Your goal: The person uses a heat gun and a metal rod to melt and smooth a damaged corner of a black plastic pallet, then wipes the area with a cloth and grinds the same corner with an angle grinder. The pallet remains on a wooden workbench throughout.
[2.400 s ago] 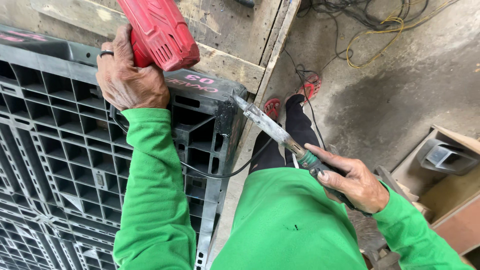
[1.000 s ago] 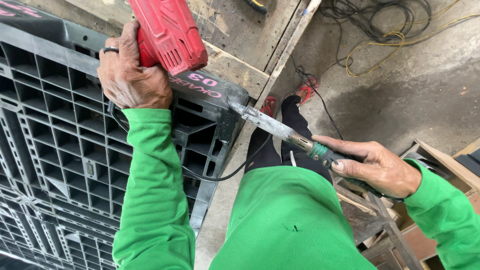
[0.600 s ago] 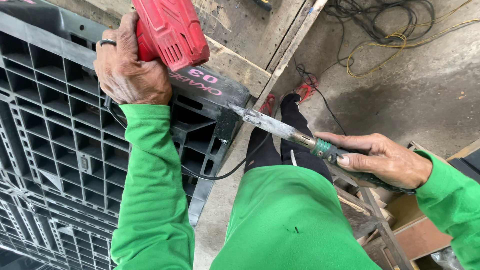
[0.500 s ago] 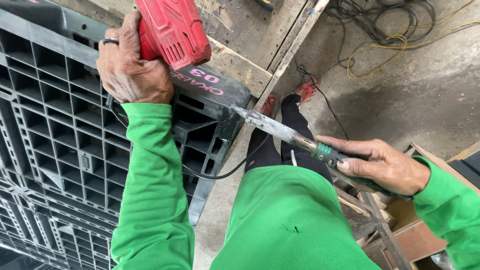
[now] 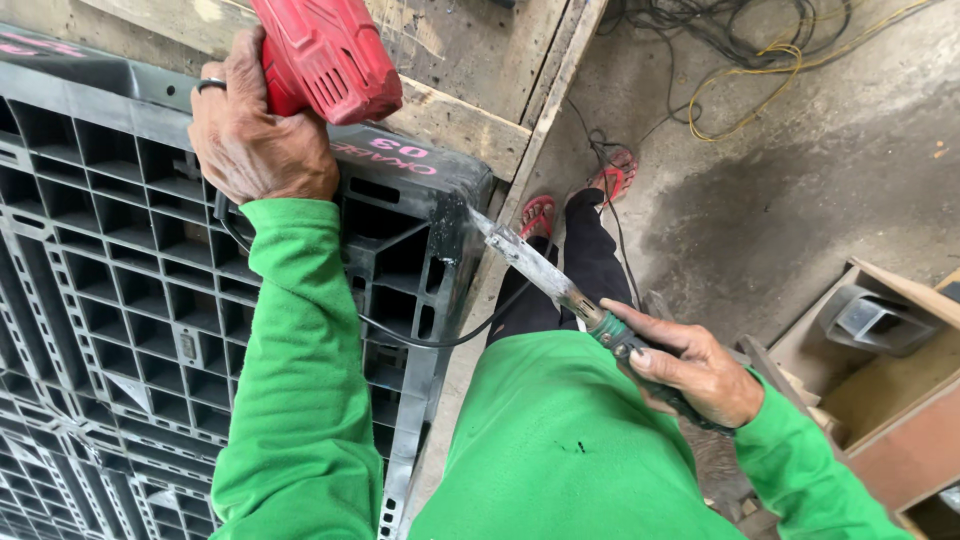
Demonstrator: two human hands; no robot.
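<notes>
While you lean over the work, your left hand (image 5: 258, 145) is raised at the top of the view, its grip closed round the rear of a red power tool (image 5: 325, 52), with a dark ring on one finger. The green sleeve (image 5: 295, 360) runs straight down from that wrist toward you. Your right hand (image 5: 695, 370) sits lower and to the right, fingers wrapped shut on the green handle of a long metal-bladed tool (image 5: 545, 275); the thumb lies along the top of the handle. The arm is bent, elbow out to the right.

That blade is scorched and stained along its flat, and its tip touches the upper corner of a black plastic pallet (image 5: 120, 270), at a spot where the plastic looks blackened and rough. The pallet stands on edge against a wooden plank (image 5: 470, 120), its open grid of square cells facing you; the cells hold nothing that can be made out. Pink markings run along its top rim. A thin black cable (image 5: 430, 340) loops from behind your left wrist across the pallet's edge.

To the lower right stands an open wooden box (image 5: 880, 400) with a grey metal piece (image 5: 875, 320) lying in it. Your feet in red sandals (image 5: 575, 200) stand on the concrete floor (image 5: 800, 190), and tangled black and yellow cords (image 5: 760, 60) lie farther off.
</notes>
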